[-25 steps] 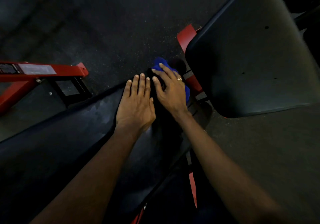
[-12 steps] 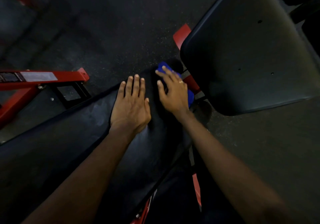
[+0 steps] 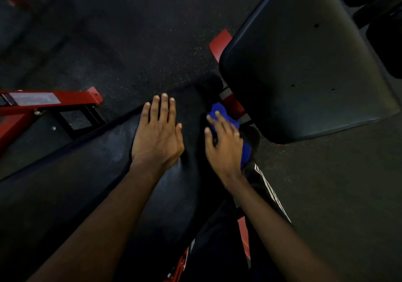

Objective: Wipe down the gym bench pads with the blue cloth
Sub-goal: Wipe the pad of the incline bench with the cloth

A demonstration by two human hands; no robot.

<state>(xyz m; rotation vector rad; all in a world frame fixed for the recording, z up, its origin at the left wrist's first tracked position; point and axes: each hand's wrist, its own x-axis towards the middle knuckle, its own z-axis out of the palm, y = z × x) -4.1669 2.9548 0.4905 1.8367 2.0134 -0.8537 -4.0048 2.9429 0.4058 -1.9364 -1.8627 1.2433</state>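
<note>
The blue cloth [image 3: 224,114] lies bunched on the long pad's [image 3: 87,183] right edge near its far end. The right hand [image 3: 224,149] presses it, fingers [image 3: 212,121] spread and nearly straight, not clenched. The pad runs off leftward, so stroking room probably lies that way. The left hand [image 3: 157,138] rests flat just left of the cloth, holding nothing. The second pad [image 3: 304,75] stands across a narrow gap.

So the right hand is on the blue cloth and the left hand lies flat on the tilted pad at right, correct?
No: the head view shows the left hand flat on the long pad, not the tilted pad. The right hand is indeed on the blue cloth.
</note>
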